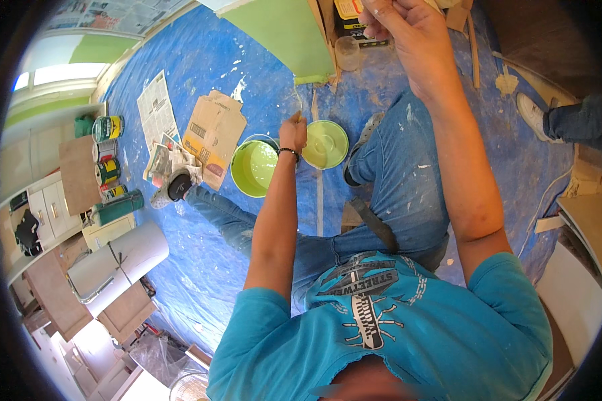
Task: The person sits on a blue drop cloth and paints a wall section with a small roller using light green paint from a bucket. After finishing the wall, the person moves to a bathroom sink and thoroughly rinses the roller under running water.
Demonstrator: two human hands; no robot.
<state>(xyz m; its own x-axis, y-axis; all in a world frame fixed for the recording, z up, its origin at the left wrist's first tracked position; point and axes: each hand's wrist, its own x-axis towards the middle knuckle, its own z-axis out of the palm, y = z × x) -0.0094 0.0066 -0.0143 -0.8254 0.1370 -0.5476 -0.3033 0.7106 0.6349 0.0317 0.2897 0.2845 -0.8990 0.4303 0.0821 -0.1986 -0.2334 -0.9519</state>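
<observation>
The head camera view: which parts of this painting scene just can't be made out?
- Right hand: fingertips cut off by the top edge; what it pinches is unclear.
- Left hand: grips something thin, too small to identify.
- Paint bucket: near rim hidden behind the left forearm.
- Cans: warped and tiny near the fisheye rim.

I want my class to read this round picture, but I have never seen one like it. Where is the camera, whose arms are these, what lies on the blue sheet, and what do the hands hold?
The camera sits on a person's head and looks down through a wide lens, which bends straight edges. No machine is involved: both arms are the wearer's. The person sits on a blue sheet. The left hand grips something thin, perhaps a brush handle, above a bucket of pale green paint; its lid lies beside it. The right hand is raised, pinching something too small to make out. Newspaper, cardboard and paint cans lie to the left. Another person's shoe shows at right.
</observation>
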